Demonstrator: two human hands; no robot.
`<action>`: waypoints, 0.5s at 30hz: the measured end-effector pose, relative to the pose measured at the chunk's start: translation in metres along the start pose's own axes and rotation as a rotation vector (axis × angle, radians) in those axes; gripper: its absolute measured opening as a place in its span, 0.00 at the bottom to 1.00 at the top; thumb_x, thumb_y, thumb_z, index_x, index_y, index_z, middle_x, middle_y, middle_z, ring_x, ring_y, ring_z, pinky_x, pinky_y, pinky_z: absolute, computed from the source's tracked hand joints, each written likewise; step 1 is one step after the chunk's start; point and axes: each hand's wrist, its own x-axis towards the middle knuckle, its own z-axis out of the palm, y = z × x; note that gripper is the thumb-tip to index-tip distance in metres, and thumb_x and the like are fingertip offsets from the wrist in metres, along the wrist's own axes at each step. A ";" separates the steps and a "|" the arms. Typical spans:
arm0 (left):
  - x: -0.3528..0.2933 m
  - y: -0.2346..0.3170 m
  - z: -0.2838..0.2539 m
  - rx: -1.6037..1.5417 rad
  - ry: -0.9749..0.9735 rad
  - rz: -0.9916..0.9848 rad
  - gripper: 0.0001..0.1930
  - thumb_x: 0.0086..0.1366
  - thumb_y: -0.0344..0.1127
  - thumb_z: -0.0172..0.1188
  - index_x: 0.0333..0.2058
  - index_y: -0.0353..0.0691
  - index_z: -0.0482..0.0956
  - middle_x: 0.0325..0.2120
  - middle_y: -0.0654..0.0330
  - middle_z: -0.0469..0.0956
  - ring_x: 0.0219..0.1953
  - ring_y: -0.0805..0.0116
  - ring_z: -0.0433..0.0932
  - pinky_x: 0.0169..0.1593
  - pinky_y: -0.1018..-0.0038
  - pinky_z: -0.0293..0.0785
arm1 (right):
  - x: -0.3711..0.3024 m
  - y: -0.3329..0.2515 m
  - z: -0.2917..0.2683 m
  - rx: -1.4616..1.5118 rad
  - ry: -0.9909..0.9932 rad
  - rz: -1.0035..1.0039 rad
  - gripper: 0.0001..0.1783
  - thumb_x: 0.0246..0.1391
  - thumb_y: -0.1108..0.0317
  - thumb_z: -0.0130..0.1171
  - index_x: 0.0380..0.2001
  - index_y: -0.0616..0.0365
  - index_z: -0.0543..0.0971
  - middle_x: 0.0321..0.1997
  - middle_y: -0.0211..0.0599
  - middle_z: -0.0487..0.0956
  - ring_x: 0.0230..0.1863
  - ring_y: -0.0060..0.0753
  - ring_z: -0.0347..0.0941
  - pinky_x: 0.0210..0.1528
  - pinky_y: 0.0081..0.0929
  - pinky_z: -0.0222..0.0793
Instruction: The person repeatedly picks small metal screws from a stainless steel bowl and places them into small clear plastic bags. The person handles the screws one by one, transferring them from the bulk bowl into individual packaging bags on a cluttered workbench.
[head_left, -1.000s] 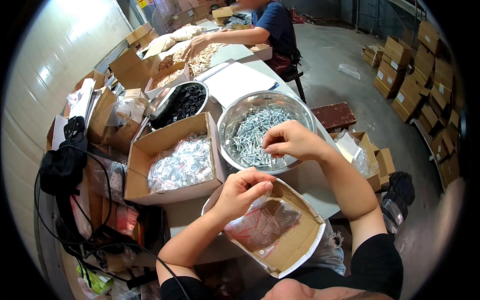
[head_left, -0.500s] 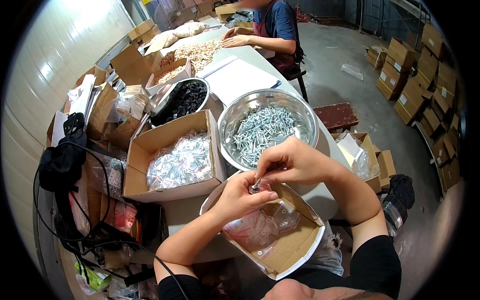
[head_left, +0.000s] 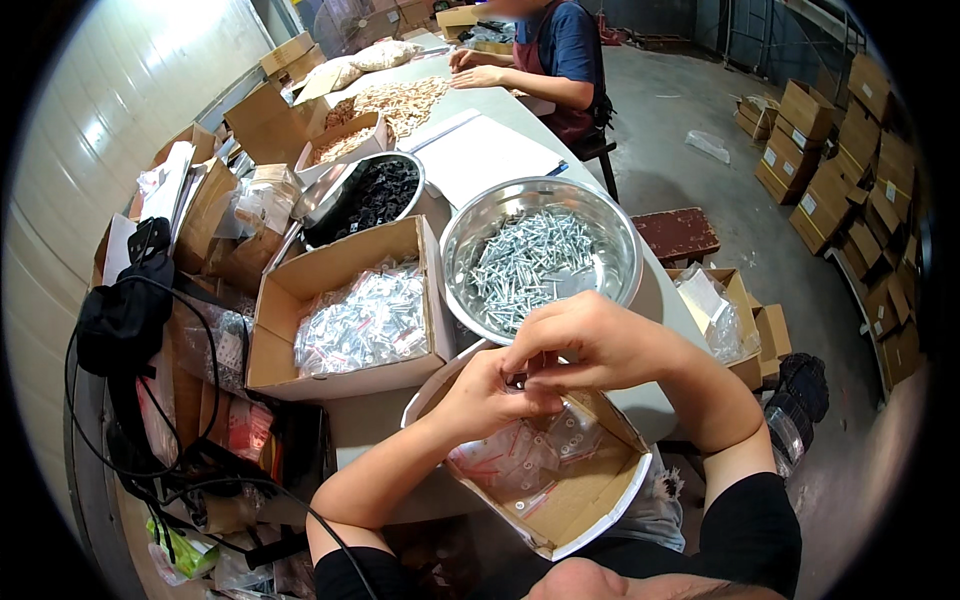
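Note:
My left hand is closed on a small clear plastic bag, which mostly hides behind the fingers. Against it, the fingertips of my right hand are pinched at the bag's mouth; whatever they hold is covered. Both hands hover over an open cardboard box with small clear zip bags in it, some with washer-like rings inside. Just beyond my right hand stands a steel bowl of loose silvery screws.
Left of the bowl, a carton holds many filled bags. Behind it sits a metal container of black parts. White paper lies farther back. A co-worker sits by a pile of small tan pieces. Cartons are stacked at right.
My right hand has come down and closer to my left, its fingertips now lower at the bag's mouth. The bag is more hidden than before. The view has shifted slightly.

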 end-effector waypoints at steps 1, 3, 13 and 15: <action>-0.001 0.000 -0.001 0.004 -0.015 0.010 0.14 0.55 0.31 0.69 0.39 0.32 0.79 0.33 0.63 0.80 0.35 0.80 0.75 0.40 0.79 0.73 | 0.000 0.000 -0.004 -0.025 -0.026 -0.014 0.09 0.45 0.73 0.65 0.33 0.57 0.80 0.35 0.39 0.76 0.34 0.41 0.75 0.36 0.31 0.71; -0.004 -0.008 -0.009 -0.065 -0.075 -0.059 0.13 0.57 0.32 0.68 0.39 0.32 0.79 0.33 0.63 0.79 0.36 0.80 0.75 0.42 0.79 0.72 | 0.000 0.000 -0.005 -0.118 -0.056 -0.076 0.09 0.46 0.72 0.64 0.33 0.57 0.80 0.39 0.41 0.75 0.39 0.42 0.74 0.40 0.31 0.71; -0.005 -0.002 0.003 -0.014 0.381 0.120 0.07 0.67 0.31 0.57 0.37 0.32 0.75 0.28 0.67 0.76 0.29 0.85 0.70 0.31 0.86 0.66 | 0.001 0.018 -0.013 -0.001 0.070 0.184 0.08 0.47 0.67 0.64 0.27 0.61 0.79 0.27 0.35 0.77 0.30 0.28 0.74 0.35 0.25 0.71; -0.005 -0.002 0.003 0.073 0.415 0.142 0.07 0.67 0.31 0.56 0.35 0.32 0.76 0.25 0.69 0.74 0.27 0.86 0.69 0.28 0.87 0.64 | 0.003 0.015 -0.011 0.095 0.087 0.282 0.10 0.47 0.66 0.64 0.28 0.62 0.78 0.24 0.34 0.77 0.28 0.24 0.73 0.32 0.23 0.70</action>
